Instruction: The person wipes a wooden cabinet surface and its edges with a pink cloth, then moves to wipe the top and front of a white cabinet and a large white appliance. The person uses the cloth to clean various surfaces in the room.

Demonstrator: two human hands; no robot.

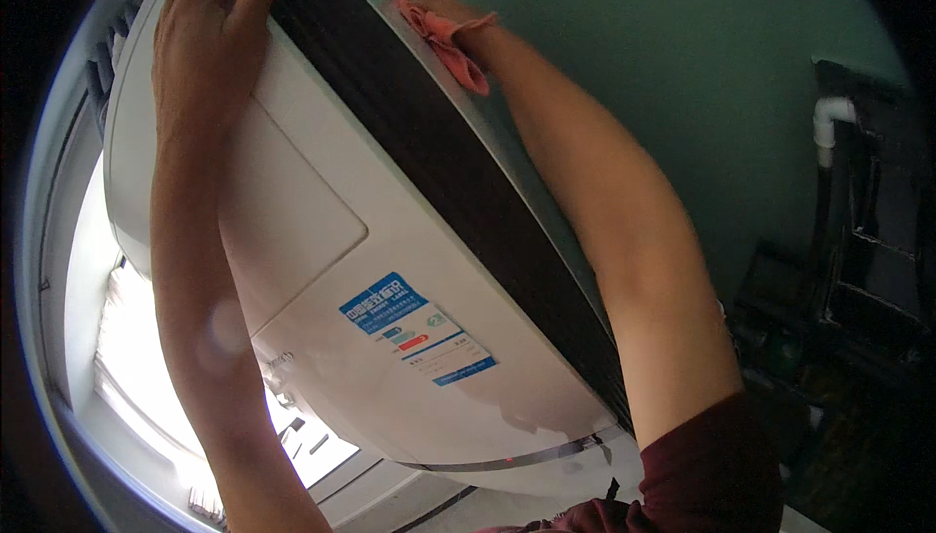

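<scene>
Before me is a white wall-mounted appliance [439, 240], which looks like an air conditioner's indoor unit. A dark ribbed band [439, 145] runs along its wall-side edge. My left hand [208, 35] lies against the white front near that band, its thumb apart from the fingers. The fingertips are partly lost at the upper picture edge. Across the band, my right hand [446, 10] holds a pinkish-red cloth [468, 72] against the narrow rear edge beside the wall. The cloth covers part of that hand. An energy label [417, 328] with printed writing sticks to the white front.
A green wall [621, 43] stands behind the unit. On the right are a white pipe elbow [826, 120] and dark, unclear objects. A bright window [139, 335] lies at the lower left. A small red light [510, 460] shows on the unit's grey trim.
</scene>
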